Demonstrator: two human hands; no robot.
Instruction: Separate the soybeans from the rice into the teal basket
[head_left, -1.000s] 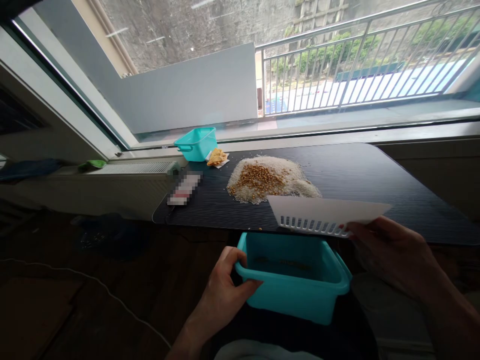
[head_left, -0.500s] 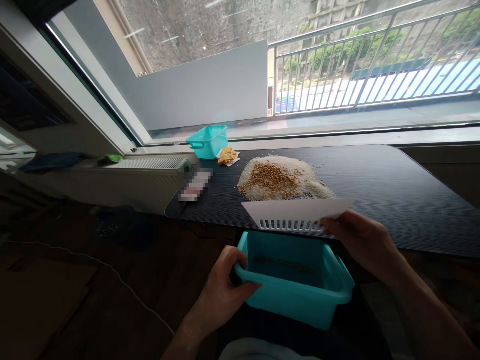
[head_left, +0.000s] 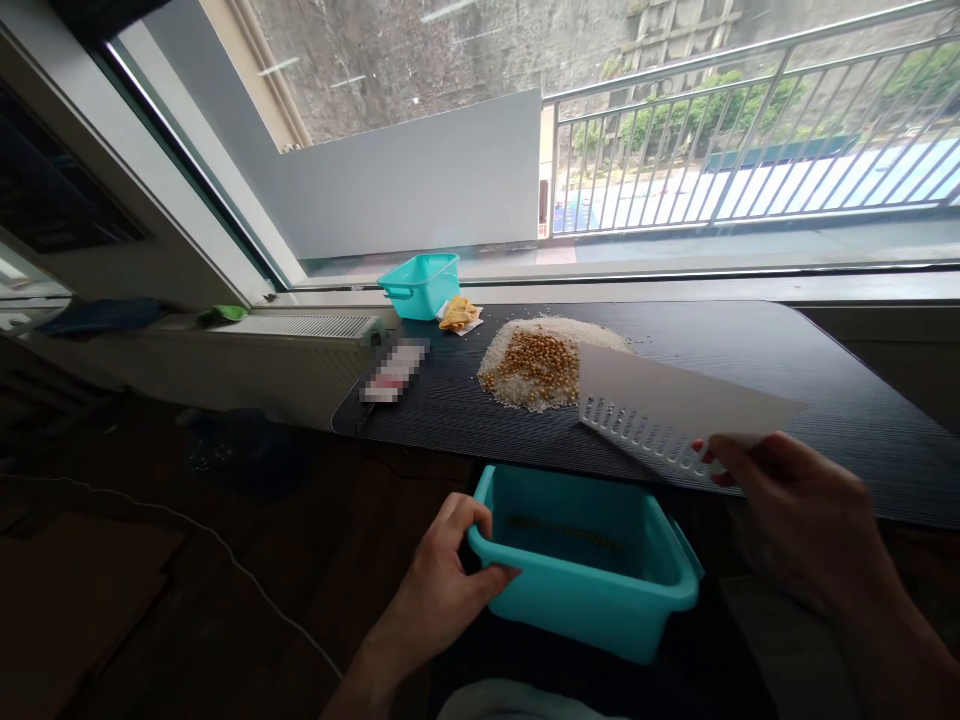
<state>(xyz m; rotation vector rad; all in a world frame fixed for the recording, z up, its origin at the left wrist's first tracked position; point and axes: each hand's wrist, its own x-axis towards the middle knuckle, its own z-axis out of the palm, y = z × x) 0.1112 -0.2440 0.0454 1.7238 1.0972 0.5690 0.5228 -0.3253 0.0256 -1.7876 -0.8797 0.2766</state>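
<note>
My left hand (head_left: 454,575) grips the near left corner of a teal plastic bin (head_left: 585,600), thumb outside and fingers over the rim. A thin scatter of small grains lies on the bin's floor. In my right hand (head_left: 795,500) is a white plastic sheet with a row of slots (head_left: 675,395), pinched at its lower right edge. The sheet tilts above the table and hides the right part of a pile of white rice (head_left: 517,392). Yellow-brown beans (head_left: 544,358) lie on top of that rice.
The dark table (head_left: 750,335) stands against the window. At its far left are a smaller teal basket (head_left: 424,287), a crumpled yellow item (head_left: 459,315) on white paper and a blurred-out flat object (head_left: 394,371). A radiator (head_left: 307,328) is further left.
My right hand has moved right with the slotted white sheet, which has turned so that its left end points up at the pile. My left hand stays on the bin.
</note>
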